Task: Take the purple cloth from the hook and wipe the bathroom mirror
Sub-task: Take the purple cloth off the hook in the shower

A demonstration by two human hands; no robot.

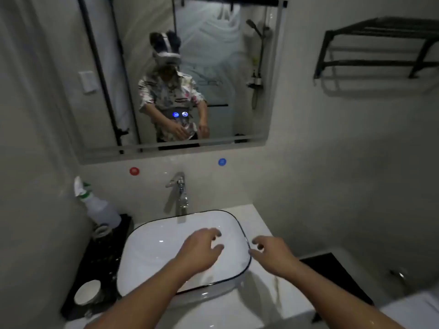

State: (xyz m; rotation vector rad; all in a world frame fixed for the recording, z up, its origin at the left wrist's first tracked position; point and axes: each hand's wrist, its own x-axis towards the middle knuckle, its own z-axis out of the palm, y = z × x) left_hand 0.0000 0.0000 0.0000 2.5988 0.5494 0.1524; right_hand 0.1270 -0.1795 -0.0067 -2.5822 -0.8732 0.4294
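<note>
Head view gives us the mirror first, a wide pane on the wall above the basin; our own reflection stands in it, both arms lowered in front of the body, with a shower fitting behind. To the right, high on the wall, a black rack hangs bare. Below the mirror sits the white sink with a thin dark rim, resting on a pale counter. A chrome tap rises at the back of the sink, between a red dot and a blue dot on the wall. On the left a spray bottle leans on a dark tray, and a white cup stands at the near end of that tray. Our left hand hovers over the sink bowl, fingers loosely spread and curled, holding nothing. Our right hand hovers just beside the sink's right rim, over the counter, fingers likewise spread and empty. The two hands are near each other but apart. We cannot find the purple cloth or its hook anywhere here; where they are we cannot tell.
</note>
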